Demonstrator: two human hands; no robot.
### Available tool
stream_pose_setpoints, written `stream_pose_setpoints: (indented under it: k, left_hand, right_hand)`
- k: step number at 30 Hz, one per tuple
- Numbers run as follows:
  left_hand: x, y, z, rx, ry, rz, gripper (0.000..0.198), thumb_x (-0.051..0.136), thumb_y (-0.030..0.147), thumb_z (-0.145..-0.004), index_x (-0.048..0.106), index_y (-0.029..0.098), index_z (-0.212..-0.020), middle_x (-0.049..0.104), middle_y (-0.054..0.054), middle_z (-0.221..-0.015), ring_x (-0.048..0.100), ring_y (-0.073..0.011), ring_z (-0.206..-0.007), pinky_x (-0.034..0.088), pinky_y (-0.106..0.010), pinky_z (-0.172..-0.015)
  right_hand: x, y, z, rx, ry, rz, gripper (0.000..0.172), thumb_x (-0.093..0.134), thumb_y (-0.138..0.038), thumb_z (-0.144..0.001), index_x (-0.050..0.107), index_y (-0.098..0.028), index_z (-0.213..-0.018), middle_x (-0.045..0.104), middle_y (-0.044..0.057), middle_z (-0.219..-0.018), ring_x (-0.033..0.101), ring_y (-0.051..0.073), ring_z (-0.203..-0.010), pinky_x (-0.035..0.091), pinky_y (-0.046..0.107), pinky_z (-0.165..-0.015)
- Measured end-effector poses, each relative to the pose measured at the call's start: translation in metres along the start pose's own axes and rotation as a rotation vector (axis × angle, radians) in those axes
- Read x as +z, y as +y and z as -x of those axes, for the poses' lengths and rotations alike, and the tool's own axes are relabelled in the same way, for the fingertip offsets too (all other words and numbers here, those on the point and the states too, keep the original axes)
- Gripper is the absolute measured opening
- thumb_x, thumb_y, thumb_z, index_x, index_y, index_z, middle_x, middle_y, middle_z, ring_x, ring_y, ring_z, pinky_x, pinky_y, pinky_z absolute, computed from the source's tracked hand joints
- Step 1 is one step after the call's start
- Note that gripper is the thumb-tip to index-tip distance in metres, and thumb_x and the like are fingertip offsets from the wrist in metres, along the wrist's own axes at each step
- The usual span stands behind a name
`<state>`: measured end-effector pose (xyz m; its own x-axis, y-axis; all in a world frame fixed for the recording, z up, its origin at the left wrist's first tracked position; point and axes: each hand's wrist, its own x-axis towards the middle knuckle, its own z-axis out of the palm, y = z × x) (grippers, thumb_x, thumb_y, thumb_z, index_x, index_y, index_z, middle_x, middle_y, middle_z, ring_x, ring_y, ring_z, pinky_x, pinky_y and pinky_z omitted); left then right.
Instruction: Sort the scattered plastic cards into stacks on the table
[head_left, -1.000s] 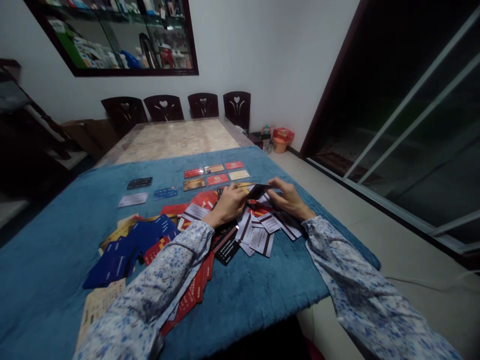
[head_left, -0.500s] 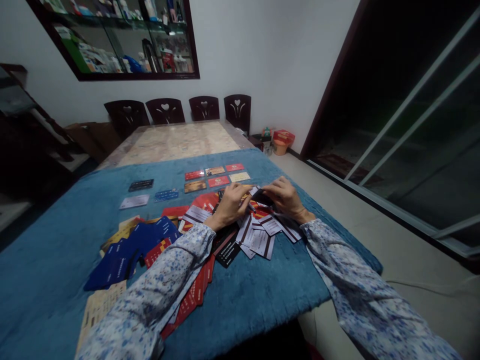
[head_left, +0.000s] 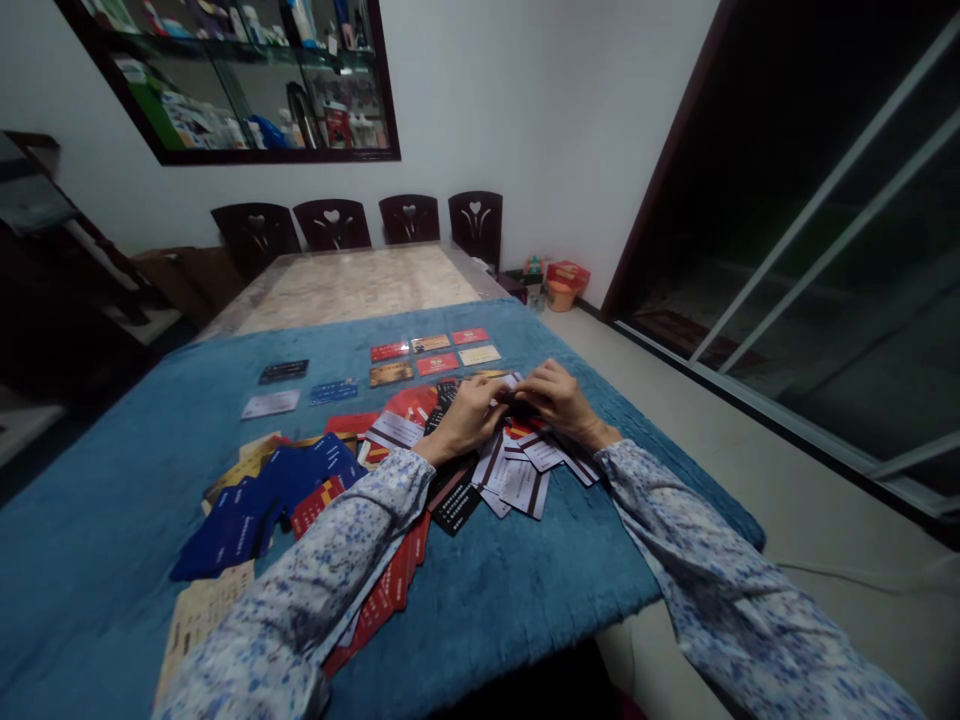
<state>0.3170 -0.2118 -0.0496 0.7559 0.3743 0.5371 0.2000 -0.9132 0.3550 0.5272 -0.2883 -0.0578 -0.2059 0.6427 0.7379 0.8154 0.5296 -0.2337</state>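
The left hand [head_left: 474,408] and right hand [head_left: 559,393] nearly meet, fingers pinching what seems a dark card [head_left: 514,398], mostly hidden, at 4 o'clock from 6 cards in 2 rows [head_left: 437,365]. Lifting it clear of the striped cards [head_left: 524,487] at 6 o'clock should avoid snags.

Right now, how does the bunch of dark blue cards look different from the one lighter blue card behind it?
The dark blue cards are deep navy, while the lighter blue card is a brighter blue. The dark blue cards overlap in a messy fan; the lighter blue card lies by itself. The dark blue cards are closer to you than the lighter blue card. Both are blue and rest on the teal cloth.
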Motion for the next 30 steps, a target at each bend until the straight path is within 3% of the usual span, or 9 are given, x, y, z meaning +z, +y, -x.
stream_pose_setpoints:
  k: [4, 7, 12, 18, 23, 27, 30]
  left_hand:
    - [-0.001, 0.002, -0.001, -0.029, -0.012, -0.004, 0.022, 0.057, 0.01, -0.091, 0.064, 0.018, -0.11, 0.071, -0.011, -0.112, 0.064, -0.0255, -0.109, 0.052, -0.041, -0.097]
    - [-0.005, 0.001, 0.0, -0.065, -0.009, -0.021, 0.028, 0.055, 0.01, -0.09, 0.064, 0.018, -0.116, 0.071, -0.01, -0.111, 0.065, -0.0245, -0.106, 0.052, -0.039, -0.095]
    - [-0.01, -0.007, 0.002, -0.111, -0.015, -0.067, 0.038, 0.05, 0.009, -0.09, 0.064, 0.018, -0.125, 0.073, -0.01, -0.108, 0.067, -0.0247, -0.099, 0.052, -0.039, -0.091]
    - [-0.011, -0.006, 0.004, -0.105, -0.074, -0.13, 0.053, 0.049, 0.003, -0.081, 0.06, 0.014, -0.131, 0.071, -0.015, -0.123, 0.065, -0.0286, -0.115, 0.05, -0.044, -0.102]
    - [-0.016, 0.004, 0.004, -0.126, -0.144, -0.222, 0.062, 0.052, 0.008, -0.081, 0.051, 0.013, -0.143, 0.068, -0.018, -0.132, 0.063, -0.0318, -0.119, 0.048, -0.05, -0.104]
    - [-0.018, 0.007, 0.003, -0.165, -0.175, -0.244, 0.059, 0.052, 0.01, -0.083, 0.05, 0.014, -0.142, 0.068, -0.017, -0.132, 0.063, -0.031, -0.118, 0.048, -0.049, -0.103]
    - [-0.017, 0.005, 0.003, -0.182, -0.173, -0.227, 0.054, 0.05, 0.009, -0.084, 0.052, 0.014, -0.138, 0.068, -0.017, -0.129, 0.063, -0.0306, -0.116, 0.049, -0.049, -0.103]
  right_hand:
    - [0.001, -0.001, 0.0, 0.005, -0.021, -0.008, 0.027, 0.054, -0.038, -0.103, 0.076, -0.023, -0.097, 0.069, 0.008, -0.083, 0.054, 0.024, -0.083, 0.048, 0.04, -0.077]
    - [0.001, 0.0, 0.002, 0.028, -0.05, -0.027, 0.022, 0.054, -0.031, -0.102, 0.073, -0.022, -0.109, 0.072, 0.01, -0.092, 0.057, 0.025, -0.086, 0.049, 0.041, -0.079]
    - [-0.003, 0.005, 0.007, 0.1, -0.095, -0.008, 0.026, 0.054, -0.019, -0.095, 0.067, -0.021, -0.117, 0.074, 0.01, -0.1, 0.062, 0.026, -0.089, 0.051, 0.041, -0.082]
    - [-0.001, 0.004, 0.01, 0.139, -0.115, -0.023, 0.035, 0.052, -0.017, -0.091, 0.065, -0.022, -0.124, 0.075, 0.011, -0.11, 0.069, 0.026, -0.095, 0.055, 0.039, -0.084]
    - [0.002, 0.004, 0.011, 0.219, -0.123, -0.011, 0.034, 0.054, -0.018, -0.09, 0.067, -0.022, -0.122, 0.077, 0.009, -0.103, 0.071, 0.024, -0.091, 0.056, 0.037, -0.082]
    - [0.003, 0.004, 0.011, 0.234, -0.139, -0.008, 0.03, 0.054, -0.021, -0.092, 0.068, -0.022, -0.119, 0.076, 0.01, -0.102, 0.071, 0.025, -0.091, 0.056, 0.038, -0.083]
    - [0.003, 0.006, 0.012, 0.218, -0.139, -0.02, 0.036, 0.056, -0.021, -0.091, 0.065, -0.022, -0.126, 0.075, 0.011, -0.108, 0.07, 0.026, -0.096, 0.057, 0.042, -0.087]
